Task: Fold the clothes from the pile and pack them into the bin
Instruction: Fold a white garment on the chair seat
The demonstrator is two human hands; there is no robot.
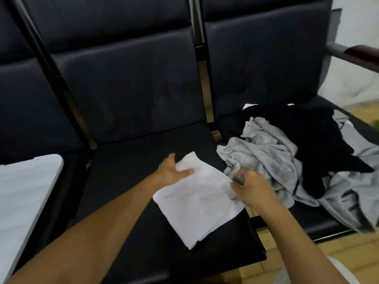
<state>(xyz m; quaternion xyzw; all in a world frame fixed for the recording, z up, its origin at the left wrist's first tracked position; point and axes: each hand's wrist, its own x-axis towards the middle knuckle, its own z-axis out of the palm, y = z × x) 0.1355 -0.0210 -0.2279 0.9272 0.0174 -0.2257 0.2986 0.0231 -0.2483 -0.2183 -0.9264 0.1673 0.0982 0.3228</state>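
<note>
A white cloth [196,193] lies folded on the middle seat [131,181] of the bench; the left hand [174,171] pinches its far corner and the right hand [252,187] pinches its right edge. I think lifting both sides together keeps it neat. The pile [287,158] sits just right, and the bin [24,193] waits at the left.

The cloth [200,198] is plain white. The pile [297,160] mixes mottled grey and black. The seats [131,83] are black, the bin [22,189] white, the floor [264,269] yellowish.
</note>
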